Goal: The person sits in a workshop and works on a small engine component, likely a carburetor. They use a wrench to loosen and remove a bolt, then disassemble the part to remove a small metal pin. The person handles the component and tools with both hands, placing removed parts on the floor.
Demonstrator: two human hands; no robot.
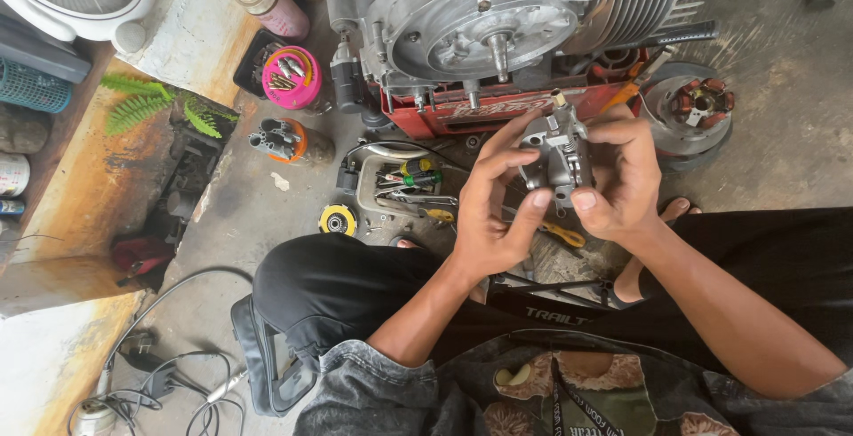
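Observation:
Both my hands hold a small grey metal carburettor (557, 153) in front of me, above my knees. My left hand (491, 202) grips its left side, thumb pressed under the body. My right hand (619, 176) wraps its right side, fingers over the top. Just beyond it stands a grey engine block (498, 18) with cooling fins, resting on a red stand (498, 109).
A tray of screwdrivers and tools (400, 183) lies on the concrete floor left of my hands. A pink pot of bits (291, 76), an orange-rimmed pot (283, 140), a stator plate (697, 109), a yellow tape roll (338, 220) and cables (169, 374) surround me.

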